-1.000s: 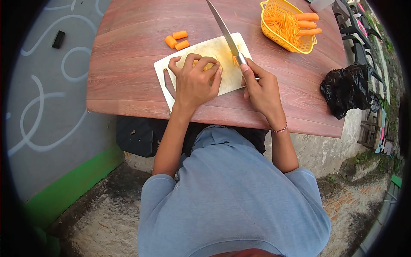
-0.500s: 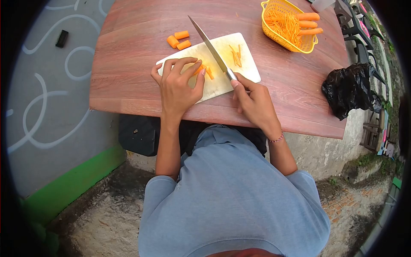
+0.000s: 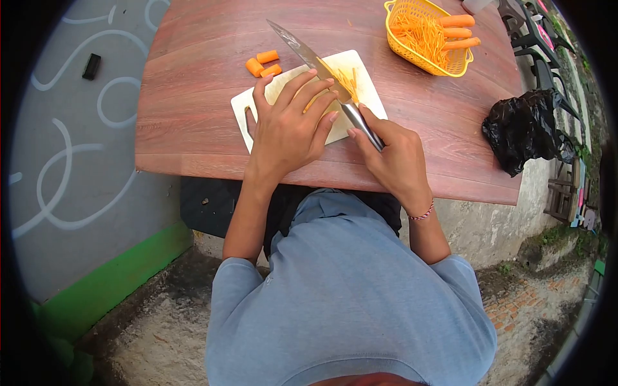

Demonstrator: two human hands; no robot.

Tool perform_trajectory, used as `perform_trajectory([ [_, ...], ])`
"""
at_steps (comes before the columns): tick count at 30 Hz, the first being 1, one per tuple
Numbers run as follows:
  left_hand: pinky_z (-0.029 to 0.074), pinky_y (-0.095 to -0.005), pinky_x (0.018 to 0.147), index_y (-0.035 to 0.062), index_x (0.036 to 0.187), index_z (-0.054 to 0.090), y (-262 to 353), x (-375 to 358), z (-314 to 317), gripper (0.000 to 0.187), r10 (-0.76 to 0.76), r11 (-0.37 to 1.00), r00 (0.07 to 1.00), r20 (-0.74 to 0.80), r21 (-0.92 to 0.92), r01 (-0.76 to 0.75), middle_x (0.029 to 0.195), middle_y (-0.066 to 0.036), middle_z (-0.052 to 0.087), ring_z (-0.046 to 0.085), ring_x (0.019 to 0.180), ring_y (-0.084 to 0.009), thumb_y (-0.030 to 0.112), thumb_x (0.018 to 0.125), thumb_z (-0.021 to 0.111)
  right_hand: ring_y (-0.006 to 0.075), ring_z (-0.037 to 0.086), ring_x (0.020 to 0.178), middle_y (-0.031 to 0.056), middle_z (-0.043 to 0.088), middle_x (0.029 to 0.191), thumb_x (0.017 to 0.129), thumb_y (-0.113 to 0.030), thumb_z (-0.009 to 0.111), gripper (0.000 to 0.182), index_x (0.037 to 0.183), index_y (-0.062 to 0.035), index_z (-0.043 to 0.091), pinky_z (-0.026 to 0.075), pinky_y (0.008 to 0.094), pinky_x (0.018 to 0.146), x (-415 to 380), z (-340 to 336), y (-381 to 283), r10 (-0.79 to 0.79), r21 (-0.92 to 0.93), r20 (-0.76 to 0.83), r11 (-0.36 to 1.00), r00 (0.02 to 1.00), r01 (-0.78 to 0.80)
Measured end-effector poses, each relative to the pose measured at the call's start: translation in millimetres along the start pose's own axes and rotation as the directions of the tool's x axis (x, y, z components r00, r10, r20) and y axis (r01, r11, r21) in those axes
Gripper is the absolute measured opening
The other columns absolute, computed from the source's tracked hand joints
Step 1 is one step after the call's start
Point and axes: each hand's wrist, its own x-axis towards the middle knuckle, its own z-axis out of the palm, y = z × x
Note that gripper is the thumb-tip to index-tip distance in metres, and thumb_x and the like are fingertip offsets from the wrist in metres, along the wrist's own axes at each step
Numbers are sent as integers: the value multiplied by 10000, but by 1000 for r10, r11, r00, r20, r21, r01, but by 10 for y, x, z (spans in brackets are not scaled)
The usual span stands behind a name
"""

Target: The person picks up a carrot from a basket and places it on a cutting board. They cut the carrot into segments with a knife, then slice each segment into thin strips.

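Observation:
My right hand (image 3: pixel 400 157) grips the metal handle of a kitchen knife (image 3: pixel 328 74), its blade slanting up and left across the white cutting board (image 3: pixel 243 101). Thin carrot strips (image 3: pixel 347 80) lie along the far side of the blade. My left hand (image 3: pixel 288 128) is spread open over the board, fingertips right at the near side of the blade, and a bit of orange carrot shows between its fingers. Just beyond the board's upper left edge are short carrot chunks (image 3: pixel 255 67).
At the far right of the wooden table (image 3: pixel 193 96) stands a yellow basket (image 3: pixel 421 62) holding shredded carrot and whole carrots (image 3: pixel 458 32). A crumpled black plastic bag (image 3: pixel 521 132) rests at the right edge. Dark chairs (image 3: pixel 537 48) line the right side.
My left hand has opened out and moved right, closer to the blade. The knife has shifted over the board, and the strips now lie against its blade.

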Motion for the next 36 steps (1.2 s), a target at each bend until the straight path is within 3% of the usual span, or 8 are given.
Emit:
perform_trajectory([
  [9, 226, -630, 1155, 88, 1156, 768, -60, 235, 220, 434, 99, 995, 984, 150, 18, -103, 1243, -63, 727, 619, 1307, -219, 474, 1035, 611, 329, 707, 679, 124, 724, 828, 930, -244, 785, 412, 1302, -75, 731, 545, 450, 595, -87, 11, 61, -94, -91, 0, 991, 996, 94],
  [11, 220, -605, 1171, 110, 1244, 732, -76, 280, 240, 409, 96, 995, 941, 326, 6, -103, 1315, -47, 703, 608, 1340, -232, 440, 1044, 595, 328, 706, 676, 118, 718, 819, 933, -247, 781, 405, 1297, -77, 732, 545, 450, 593, -101, 66, 105, -121, -102, 3, 987, 993, 120],
  [15, 221, -623, 1162, 113, 1278, 727, -148, 265, 340, 418, 164, 985, 962, 217, -93, -147, 1335, -58, 701, 608, 1335, -242, 431, 1040, 598, 327, 702, 669, 109, 711, 817, 942, -259, 771, 409, 1309, -83, 729, 549, 451, 589, -95, 112, 127, -122, -111, 8, 986, 992, 122],
  [17, 231, -631, 1144, 84, 1209, 772, -151, 269, 279, 457, 46, 996, 999, -3, -72, -47, 1297, -80, 731, 593, 1340, -264, 466, 1056, 574, 327, 702, 668, 108, 709, 818, 944, -263, 770, 419, 1320, -84, 724, 548, 453, 587, -105, 101, 140, -122, -108, -9, 987, 992, 121],
  [22, 176, -666, 1146, 94, 1238, 776, -299, 172, 253, 478, -96, 978, 995, 28, 186, 89, 1322, -57, 727, 568, 1374, -297, 482, 1071, 554, 328, 702, 666, 108, 709, 827, 947, -273, 768, 444, 1346, -87, 713, 546, 458, 582, -133, 81, 154, -119, -119, -7, 986, 993, 117],
  [27, 140, -684, 1149, 107, 1239, 780, -149, 190, 328, 504, 10, 1000, 976, 217, -23, -6, 1291, -39, 741, 579, 1371, -275, 522, 1066, 552, 329, 703, 671, 106, 707, 824, 947, -272, 767, 444, 1349, -93, 710, 546, 457, 585, -107, 96, 135, -129, -132, 7, 983, 992, 129],
  [33, 126, -679, 1159, 138, 1180, 804, -114, 213, 330, 434, -49, 984, 998, -28, -173, 43, 1243, -22, 755, 601, 1342, -265, 503, 1040, 617, 322, 710, 684, 102, 712, 824, 954, -287, 757, 426, 1336, -101, 717, 551, 455, 589, -108, 95, 164, -113, -146, -13, 983, 994, 110],
  [36, 111, -685, 1167, 156, 1197, 802, -95, 147, 187, 404, 21, 988, 996, 83, -155, -8, 1252, -31, 750, 593, 1351, -260, 486, 1024, 647, 323, 713, 683, 104, 717, 831, 959, -289, 751, 411, 1326, -106, 724, 553, 455, 589, -110, 77, 163, -102, -158, -1, 982, 995, 101],
])
